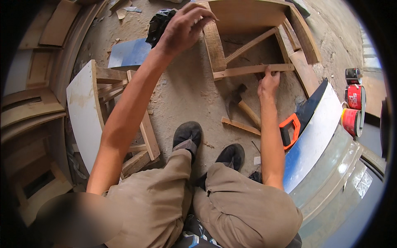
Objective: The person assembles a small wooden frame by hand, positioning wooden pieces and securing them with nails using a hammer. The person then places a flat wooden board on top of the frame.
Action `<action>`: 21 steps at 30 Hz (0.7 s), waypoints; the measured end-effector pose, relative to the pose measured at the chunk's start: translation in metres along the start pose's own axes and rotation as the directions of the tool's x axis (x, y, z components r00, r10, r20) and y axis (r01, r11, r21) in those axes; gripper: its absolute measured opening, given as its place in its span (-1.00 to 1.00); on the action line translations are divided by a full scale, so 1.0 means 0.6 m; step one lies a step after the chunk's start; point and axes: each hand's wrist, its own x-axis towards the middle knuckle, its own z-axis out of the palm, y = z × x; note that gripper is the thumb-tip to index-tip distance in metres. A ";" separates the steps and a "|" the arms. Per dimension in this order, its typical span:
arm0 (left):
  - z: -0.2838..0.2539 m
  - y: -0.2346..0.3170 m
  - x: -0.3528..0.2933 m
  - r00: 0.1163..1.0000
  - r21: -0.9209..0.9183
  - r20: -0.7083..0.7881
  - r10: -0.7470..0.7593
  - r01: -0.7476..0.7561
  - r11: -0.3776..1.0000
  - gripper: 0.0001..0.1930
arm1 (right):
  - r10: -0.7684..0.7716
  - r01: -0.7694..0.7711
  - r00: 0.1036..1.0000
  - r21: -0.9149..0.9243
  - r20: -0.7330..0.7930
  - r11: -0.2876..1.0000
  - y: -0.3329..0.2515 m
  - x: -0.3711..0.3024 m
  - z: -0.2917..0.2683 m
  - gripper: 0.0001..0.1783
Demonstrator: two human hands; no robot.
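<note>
A wooden frame (214,49) with a panel across its far side stands on the floor ahead of me. My right hand (269,82) is closed on the near wooden slat (248,72) of that frame, close to its right end. At the frame's far left corner is my left hand (186,29), its fingers bent and drawn together; what they hold, if anything, cannot be made out. Just left of that hand lies a crumpled black plastic bag (159,27). A hammer (247,111) with a wooden handle rests on the floor below the frame, beside a loose wood strip (240,125).
An orange-handled handsaw (292,130) lies on a white and blue board (316,136) at the right. Several tins (352,97) stand beyond it, with glass sheets (331,177) nearer me. A white-topped wooden piece (84,111) and wooden cabinetry (31,107) occupy the left.
</note>
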 end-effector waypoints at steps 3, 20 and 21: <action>0.022 0.017 0.007 0.968 -0.022 0.235 0.084 -0.081 0.996 -0.90 | -0.007 0.014 0.994 -0.068 0.108 0.998 -0.014 0.057 -0.014 -0.64; 0.143 0.113 -0.262 0.362 -0.631 0.234 -0.902 0.762 0.142 -0.85 | -0.340 0.392 0.914 -0.707 0.223 0.589 0.002 -0.104 -0.045 -0.50; 0.152 0.119 -0.262 0.285 -0.671 0.297 -0.911 0.742 0.013 -0.85 | -0.303 0.357 0.931 -0.698 0.206 0.621 0.001 -0.131 -0.045 -0.53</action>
